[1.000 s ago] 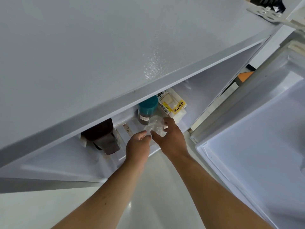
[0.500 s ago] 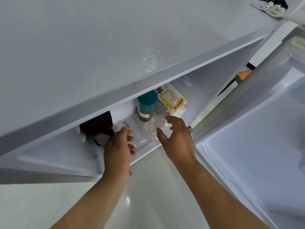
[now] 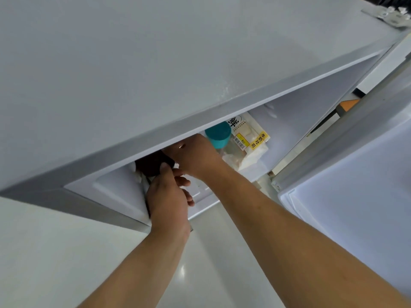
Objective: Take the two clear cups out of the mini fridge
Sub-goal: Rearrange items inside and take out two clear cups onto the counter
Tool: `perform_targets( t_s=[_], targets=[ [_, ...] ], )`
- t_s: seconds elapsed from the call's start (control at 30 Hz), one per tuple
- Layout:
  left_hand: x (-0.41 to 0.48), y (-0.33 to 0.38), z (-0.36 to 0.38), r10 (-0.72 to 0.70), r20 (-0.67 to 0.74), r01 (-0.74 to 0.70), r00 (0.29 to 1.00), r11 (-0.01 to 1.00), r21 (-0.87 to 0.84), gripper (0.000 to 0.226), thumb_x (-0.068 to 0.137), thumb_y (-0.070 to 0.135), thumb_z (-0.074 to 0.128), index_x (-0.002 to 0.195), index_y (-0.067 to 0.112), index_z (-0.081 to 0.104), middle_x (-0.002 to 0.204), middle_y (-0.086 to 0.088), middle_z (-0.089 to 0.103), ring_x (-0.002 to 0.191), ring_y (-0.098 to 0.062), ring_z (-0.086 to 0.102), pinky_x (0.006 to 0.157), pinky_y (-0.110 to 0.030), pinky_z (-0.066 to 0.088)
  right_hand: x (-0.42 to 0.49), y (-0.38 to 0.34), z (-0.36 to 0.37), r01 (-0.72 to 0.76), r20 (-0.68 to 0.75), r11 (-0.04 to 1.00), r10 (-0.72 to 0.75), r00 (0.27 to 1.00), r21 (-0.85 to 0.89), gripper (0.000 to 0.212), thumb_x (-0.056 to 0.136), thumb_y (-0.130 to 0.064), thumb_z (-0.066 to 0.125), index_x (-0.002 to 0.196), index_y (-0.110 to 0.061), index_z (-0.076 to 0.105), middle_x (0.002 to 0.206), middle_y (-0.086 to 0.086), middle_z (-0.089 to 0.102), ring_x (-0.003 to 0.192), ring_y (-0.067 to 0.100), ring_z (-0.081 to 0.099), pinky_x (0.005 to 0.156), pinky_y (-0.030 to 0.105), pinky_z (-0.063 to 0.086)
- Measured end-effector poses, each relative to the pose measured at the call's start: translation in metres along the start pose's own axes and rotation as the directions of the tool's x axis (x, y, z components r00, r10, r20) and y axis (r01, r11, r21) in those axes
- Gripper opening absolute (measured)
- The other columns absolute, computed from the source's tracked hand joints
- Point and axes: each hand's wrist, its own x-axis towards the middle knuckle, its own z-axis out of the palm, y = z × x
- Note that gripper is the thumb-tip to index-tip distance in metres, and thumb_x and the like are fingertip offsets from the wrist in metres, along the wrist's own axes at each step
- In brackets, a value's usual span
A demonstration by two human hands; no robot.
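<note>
The mini fridge (image 3: 155, 63) stands open below me, and both my hands reach into it. My left hand (image 3: 169, 196) sits at the front left, its thumb pressed up against a dark container (image 3: 151, 165) and its fingers loosely curled. My right hand (image 3: 195, 156) crosses over it and reaches deeper, its fingertips hidden behind the fridge's top edge near the same dark container. A faint translucent shape (image 3: 231, 157) shows beside my right wrist; I cannot tell whether it is a clear cup. No clear cup is plainly visible in either hand.
A jar with a teal lid (image 3: 219, 134) and a bagged bread pack with a yellow label (image 3: 251, 138) stand at the right of the compartment. The open fridge door (image 3: 355, 196) fills the right side. Pale glossy floor (image 3: 222, 263) lies below.
Both hands left the clear cup they touched a second ago and moved left and deeper toward the dark container. The right hand now covers the spot where the cup stood.
</note>
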Motion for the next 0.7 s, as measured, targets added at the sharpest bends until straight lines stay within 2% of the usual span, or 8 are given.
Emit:
perform_targets(
  t_s=[0.17,0.23,0.27,0.3,0.37,0.5,0.6,0.7],
  targets=[
    [-0.001,0.005,0.006,0.023,0.040,-0.024,0.999,0.999,0.027,0.038,0.102,0.048,0.053,0.085,0.019,0.070,0.068,0.003,0.069,0.050,-0.009,0.052,0.045,-0.026,0.044,-0.006,0.000,-0.009,0.047,-0.071,0.998,-0.045,0.996,0.035,0.024,0.100,-0.027,0.062,0.096,-0.006,0.074,0.089,0.011,0.074,0.080,0.024,0.071,0.082,0.046,0.060],
    [-0.006,0.005,0.014,0.047,0.102,-0.050,0.994,0.998,0.032,0.036,0.102,0.044,0.054,0.082,0.020,0.071,0.067,0.003,0.068,0.049,-0.008,0.051,0.042,-0.024,0.043,-0.008,0.008,-0.016,0.062,-0.131,0.998,-0.058,0.990,0.025,0.022,0.099,-0.027,0.062,0.081,-0.015,0.071,0.076,0.005,0.072,0.067,0.013,0.068,0.066,0.026,0.058],
    [-0.009,0.006,0.018,0.050,0.136,-0.054,0.989,0.998,0.026,0.036,0.101,0.043,0.053,0.077,0.023,0.071,0.067,0.003,0.067,0.049,-0.009,0.050,0.042,-0.024,0.042,-0.009,0.012,-0.020,0.057,-0.168,0.998,-0.055,0.984,0.006,0.028,0.098,-0.027,0.063,0.070,-0.023,0.065,0.067,0.000,0.068,0.060,0.009,0.065,0.054,0.017,0.050],
    [-0.011,0.006,0.024,0.047,0.167,-0.051,0.985,0.998,0.022,0.037,0.101,0.041,0.053,0.072,0.026,0.071,0.067,0.003,0.066,0.050,-0.010,0.050,0.042,-0.024,0.042,-0.009,0.015,-0.025,0.042,-0.201,0.999,-0.044,0.979,-0.016,0.036,0.096,-0.028,0.063,0.061,-0.026,0.058,0.059,-0.003,0.064,0.054,0.007,0.062,0.047,0.017,0.042],
    [-0.012,0.004,0.035,0.026,0.218,-0.035,0.976,0.999,0.036,0.043,0.102,0.038,0.051,0.063,0.030,0.070,0.065,0.003,0.065,0.048,-0.011,0.049,0.043,-0.026,0.041,-0.008,0.023,-0.034,-0.007,-0.235,0.999,-0.006,0.972,-0.053,0.040,0.095,-0.029,0.063,0.057,-0.025,0.051,0.053,-0.002,0.061,0.051,0.009,0.059,0.049,0.026,0.039],
    [-0.004,-0.008,0.052,-0.070,0.241,0.051,0.968,0.995,0.082,0.053,0.104,0.039,0.050,0.054,0.030,0.067,0.063,0.006,0.067,0.043,-0.013,0.047,0.047,-0.027,0.042,0.000,0.034,-0.039,-0.091,-0.170,0.967,0.051,0.984,-0.236,0.031,0.099,-0.031,0.057,0.074,-0.016,0.067,0.068,0.008,0.069,0.067,0.025,0.066,0.060,0.033,0.049],
    [0.011,-0.023,0.051,-0.153,0.209,0.138,0.966,0.987,0.083,0.046,0.104,0.042,0.053,0.063,0.023,0.063,0.064,0.006,0.067,0.042,-0.012,0.044,0.049,-0.027,0.037,0.011,0.046,-0.026,-0.149,-0.122,0.896,0.107,0.987,-0.418,0.029,0.102,-0.035,0.053,0.096,-0.013,0.072,0.082,0.006,0.070,0.074,0.022,0.064,0.061,0.031,0.051],
    [0.027,-0.038,0.044,-0.194,0.197,0.173,0.961,0.978,0.117,0.049,0.105,0.043,0.053,0.063,0.021,0.062,0.062,0.005,0.064,0.041,-0.011,0.038,0.044,-0.025,0.031,0.022,0.058,-0.009,-0.192,-0.098,0.845,0.165,0.981,-0.500,0.025,0.102,-0.037,0.055,0.102,-0.016,0.068,0.087,0.003,0.068,0.078,0.020,0.064,0.062,0.031,0.052]
  ],
)
